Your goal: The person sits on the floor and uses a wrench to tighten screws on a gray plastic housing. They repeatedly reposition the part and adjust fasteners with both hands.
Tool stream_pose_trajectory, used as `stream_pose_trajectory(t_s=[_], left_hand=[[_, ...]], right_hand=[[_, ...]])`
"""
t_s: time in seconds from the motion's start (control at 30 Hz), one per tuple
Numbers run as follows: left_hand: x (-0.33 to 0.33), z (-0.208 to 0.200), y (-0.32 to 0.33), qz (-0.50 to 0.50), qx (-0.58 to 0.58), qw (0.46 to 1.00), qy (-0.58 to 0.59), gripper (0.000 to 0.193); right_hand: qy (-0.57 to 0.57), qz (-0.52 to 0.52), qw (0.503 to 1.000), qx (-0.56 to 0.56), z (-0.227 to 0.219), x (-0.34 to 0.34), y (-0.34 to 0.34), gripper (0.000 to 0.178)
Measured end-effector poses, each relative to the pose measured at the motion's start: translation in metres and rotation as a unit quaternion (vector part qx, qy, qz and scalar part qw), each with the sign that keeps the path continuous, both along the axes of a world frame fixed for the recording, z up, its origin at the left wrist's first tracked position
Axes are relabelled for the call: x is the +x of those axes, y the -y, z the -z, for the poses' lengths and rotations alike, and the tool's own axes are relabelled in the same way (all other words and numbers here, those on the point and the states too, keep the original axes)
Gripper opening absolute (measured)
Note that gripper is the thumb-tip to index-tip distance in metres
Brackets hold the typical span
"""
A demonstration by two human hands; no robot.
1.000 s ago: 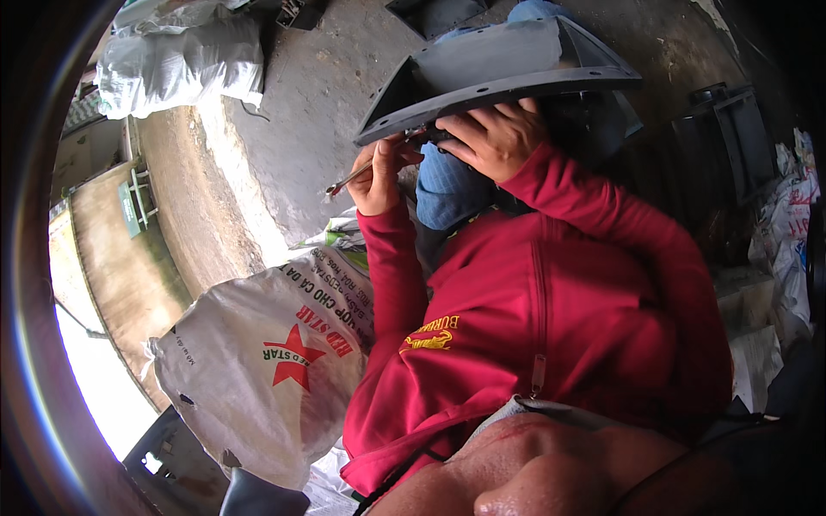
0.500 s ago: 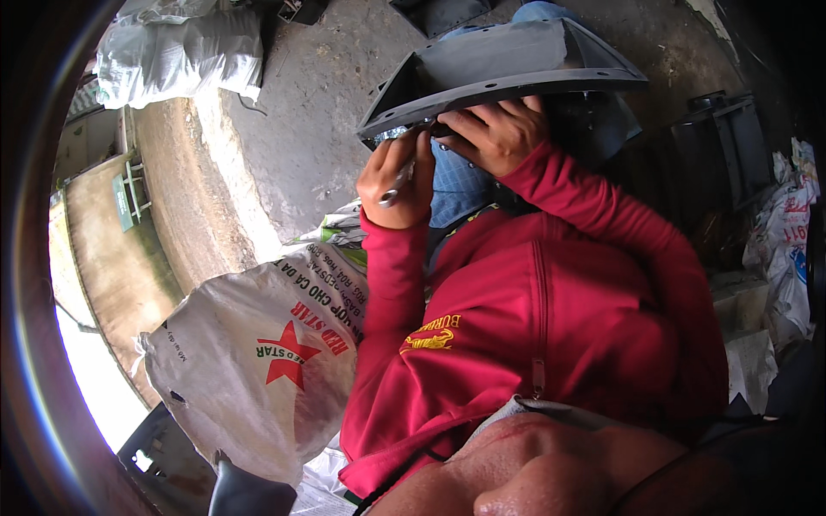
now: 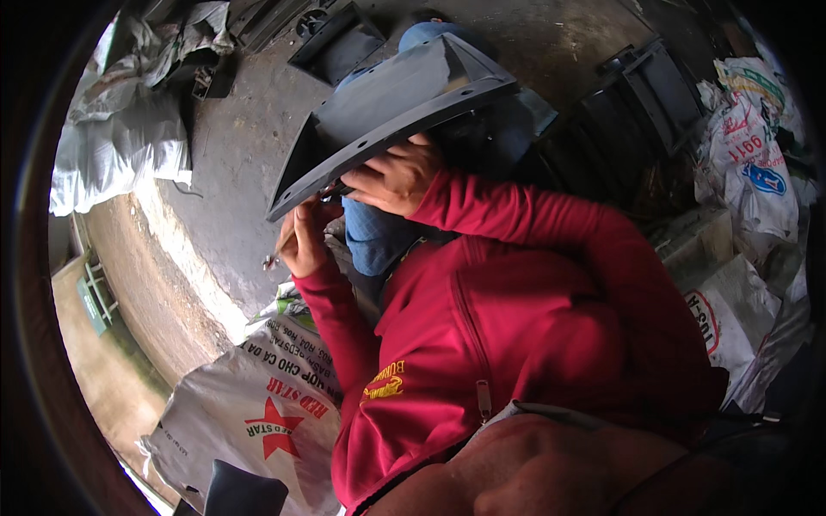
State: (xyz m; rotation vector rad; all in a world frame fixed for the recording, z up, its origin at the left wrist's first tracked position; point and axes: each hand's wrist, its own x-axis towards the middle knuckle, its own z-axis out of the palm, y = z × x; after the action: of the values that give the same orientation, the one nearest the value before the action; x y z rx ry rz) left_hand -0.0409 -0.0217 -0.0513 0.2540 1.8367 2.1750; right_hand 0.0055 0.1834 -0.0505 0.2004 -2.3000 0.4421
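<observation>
A dark grey, trough-like metal part (image 3: pixel 379 95) rests tilted across my knees, in blue trousers. Bolt holes run along its curved flange, and its lower left corner points toward me. My left hand (image 3: pixel 303 242) is closed at that corner, pinching a slim metal hand tool (image 3: pixel 272 260). The tool's shiny end sticks out below the fingers; its other end is hidden, and its kind cannot be made out. Further right, my right hand (image 3: pixel 397 178) grips the flange's near edge. Its fingers are bent, with some tips hidden beneath the metal.
A printed white sack (image 3: pixel 249 421) lies by my left side. White plastic bags (image 3: pixel 120 155) are at the far left. Another grey metal part (image 3: pixel 340 43) sits on the floor ahead. Dark metal parts (image 3: pixel 645 103) and more sacks (image 3: pixel 748 155) stand to the right.
The view has swung, so the metal part and both hands appear further left, with the part more slanted. The tool's free end now points outward, left of my left hand. Both hands stay at the flange.
</observation>
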Motion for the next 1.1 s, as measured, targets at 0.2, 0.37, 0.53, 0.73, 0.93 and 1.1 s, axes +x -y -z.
stream_pose_trajectory(t_s=[0.2,0.37,0.53,0.73,0.93,1.1], left_hand=[[-0.013,0.015,0.011,-0.014,0.182,0.975,0.129,0.02],[0.013,-0.03,-0.004,-0.052,-0.042,0.994,-0.086,0.023],[0.027,-0.066,-0.037,-0.08,-0.385,0.837,-0.38,0.014],[0.009,-0.064,-0.041,-0.001,-0.427,0.793,-0.435,0.016],[-0.002,-0.013,-0.003,0.018,0.009,1.0,0.021,0.03],[-0.016,0.026,0.013,0.043,0.208,0.967,0.143,0.032]], right_hand=[[0.013,-0.006,1.0,0.003,-0.009,-0.004,-0.002,0.034],[0.028,-0.015,0.999,-0.007,-0.002,-0.001,-0.001,0.035],[0.026,-0.027,0.999,0.002,-0.008,0.0,-0.002,0.03],[0.028,-0.013,0.999,0.016,-0.012,-0.001,-0.002,0.029],[0.036,-0.015,0.999,0.025,-0.007,-0.003,-0.002,0.03],[0.019,-0.028,0.999,0.02,-0.014,-0.006,-0.001,0.03]])
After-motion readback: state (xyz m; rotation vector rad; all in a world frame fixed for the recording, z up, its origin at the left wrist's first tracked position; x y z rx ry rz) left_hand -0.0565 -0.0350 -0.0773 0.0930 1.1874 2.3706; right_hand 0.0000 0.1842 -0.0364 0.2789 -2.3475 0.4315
